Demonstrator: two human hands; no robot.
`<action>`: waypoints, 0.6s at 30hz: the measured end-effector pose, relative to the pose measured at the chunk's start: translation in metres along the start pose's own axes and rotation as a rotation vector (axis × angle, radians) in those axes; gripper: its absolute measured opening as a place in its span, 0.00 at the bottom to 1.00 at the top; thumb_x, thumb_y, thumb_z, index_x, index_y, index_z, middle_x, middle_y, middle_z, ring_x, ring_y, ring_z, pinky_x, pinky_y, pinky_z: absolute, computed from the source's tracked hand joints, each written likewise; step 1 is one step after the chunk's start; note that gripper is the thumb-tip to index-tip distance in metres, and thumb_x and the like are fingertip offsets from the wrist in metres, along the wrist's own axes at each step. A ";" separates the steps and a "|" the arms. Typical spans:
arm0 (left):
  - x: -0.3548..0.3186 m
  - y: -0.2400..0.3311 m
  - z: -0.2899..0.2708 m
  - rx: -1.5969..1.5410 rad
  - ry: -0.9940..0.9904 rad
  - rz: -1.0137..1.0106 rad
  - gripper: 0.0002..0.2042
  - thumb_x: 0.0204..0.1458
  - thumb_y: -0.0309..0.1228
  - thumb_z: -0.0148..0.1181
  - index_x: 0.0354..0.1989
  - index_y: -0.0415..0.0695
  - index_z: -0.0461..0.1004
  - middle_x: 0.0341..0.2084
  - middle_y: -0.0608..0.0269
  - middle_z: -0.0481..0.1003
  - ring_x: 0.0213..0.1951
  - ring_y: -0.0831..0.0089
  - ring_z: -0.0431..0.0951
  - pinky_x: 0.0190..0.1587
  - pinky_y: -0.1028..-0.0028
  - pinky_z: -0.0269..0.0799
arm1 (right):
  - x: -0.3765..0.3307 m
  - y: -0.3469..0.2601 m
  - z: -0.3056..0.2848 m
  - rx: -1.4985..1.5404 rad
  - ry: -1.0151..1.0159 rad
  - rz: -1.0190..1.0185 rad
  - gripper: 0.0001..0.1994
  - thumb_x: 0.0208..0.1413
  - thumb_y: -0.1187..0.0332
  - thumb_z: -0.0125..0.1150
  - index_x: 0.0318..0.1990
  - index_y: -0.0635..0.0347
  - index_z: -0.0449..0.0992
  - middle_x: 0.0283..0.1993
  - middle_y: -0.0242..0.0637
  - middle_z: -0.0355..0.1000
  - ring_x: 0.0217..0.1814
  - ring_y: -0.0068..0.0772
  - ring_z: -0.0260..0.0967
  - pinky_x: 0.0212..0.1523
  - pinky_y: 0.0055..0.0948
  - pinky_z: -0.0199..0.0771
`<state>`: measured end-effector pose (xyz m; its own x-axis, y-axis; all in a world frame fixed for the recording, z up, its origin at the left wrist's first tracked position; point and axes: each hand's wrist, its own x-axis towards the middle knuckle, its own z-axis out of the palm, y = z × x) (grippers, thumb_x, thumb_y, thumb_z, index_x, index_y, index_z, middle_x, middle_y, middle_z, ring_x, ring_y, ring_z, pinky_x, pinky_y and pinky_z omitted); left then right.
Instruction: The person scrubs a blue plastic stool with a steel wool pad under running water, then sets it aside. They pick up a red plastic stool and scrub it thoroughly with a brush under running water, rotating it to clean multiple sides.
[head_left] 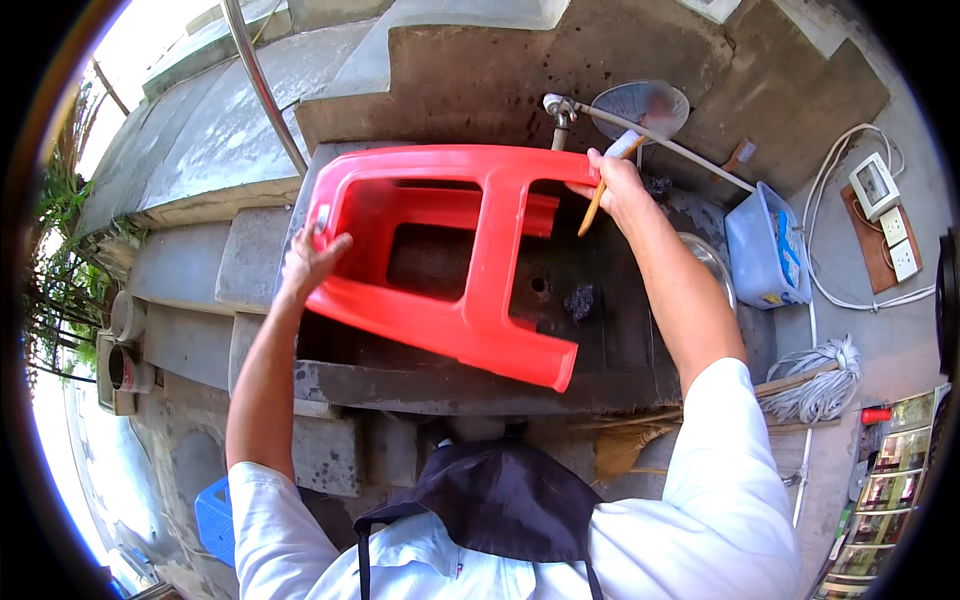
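Note:
A red plastic stool (497, 240) lies on its side in the air above a dark concrete sink (420, 388), its legs pointing right. My left hand (312, 262) grips the seat end at the left, thumb over the edge. My right hand (618, 188) is closed round the upper leg's end. Between the fingers of that hand is also a brush (592, 208) with an orange-brown handle and pale bristles. Below the stool, a dark scrubbing pad (580, 302) sits on the sink floor beside the drain hole (540, 285). The stool hides much of the basin.
A tap (562, 112) and a pipe rise behind the sink, near a round bowl-like dish (620, 98). At the right are a bluish plastic bin (762, 250), a mop (822, 380) and wall sockets (898, 245). Concrete steps (190, 262) and a metal rail (262, 85) stand left.

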<state>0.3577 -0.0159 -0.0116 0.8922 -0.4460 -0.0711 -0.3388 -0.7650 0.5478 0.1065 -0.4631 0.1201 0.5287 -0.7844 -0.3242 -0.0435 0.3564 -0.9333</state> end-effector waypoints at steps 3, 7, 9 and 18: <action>-0.028 0.041 0.041 0.151 0.033 -0.056 0.43 0.55 0.69 0.51 0.74 0.53 0.59 0.76 0.50 0.51 0.75 0.46 0.48 0.72 0.48 0.48 | 0.006 0.020 -0.064 -0.289 0.102 -0.140 0.18 0.66 0.60 0.61 0.48 0.69 0.70 0.38 0.44 0.75 0.35 0.41 0.77 0.33 0.44 0.82; -0.051 0.050 0.054 0.357 0.273 0.086 0.32 0.59 0.57 0.55 0.67 0.50 0.68 0.71 0.50 0.59 0.74 0.47 0.52 0.71 0.45 0.48 | -0.033 0.054 -0.157 -0.622 0.194 -0.241 0.22 0.60 0.59 0.67 0.53 0.68 0.73 0.26 0.35 0.72 0.15 0.25 0.64 0.14 0.28 0.62; -0.059 0.072 0.058 0.279 0.378 0.431 0.25 0.58 0.46 0.62 0.60 0.46 0.74 0.65 0.49 0.67 0.69 0.49 0.61 0.68 0.50 0.56 | -0.048 0.059 -0.220 -0.847 0.302 -0.169 0.28 0.55 0.62 0.70 0.61 0.63 0.69 0.41 0.44 0.74 0.36 0.38 0.68 0.34 0.36 0.68; -0.115 0.195 0.089 -0.018 0.001 0.472 0.28 0.66 0.48 0.51 0.17 0.40 0.75 0.15 0.41 0.73 0.24 0.41 0.77 0.28 0.50 0.72 | -0.042 0.106 -0.403 -1.451 0.287 0.127 0.33 0.55 0.72 0.59 0.71 0.44 0.62 0.62 0.53 0.72 0.68 0.53 0.68 0.66 0.45 0.67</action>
<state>0.1625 -0.1550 0.0293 0.6422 -0.7428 0.1894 -0.7020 -0.4706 0.5345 -0.2623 -0.5969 -0.0269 0.2829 -0.9201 -0.2710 -0.9542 -0.2413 -0.1769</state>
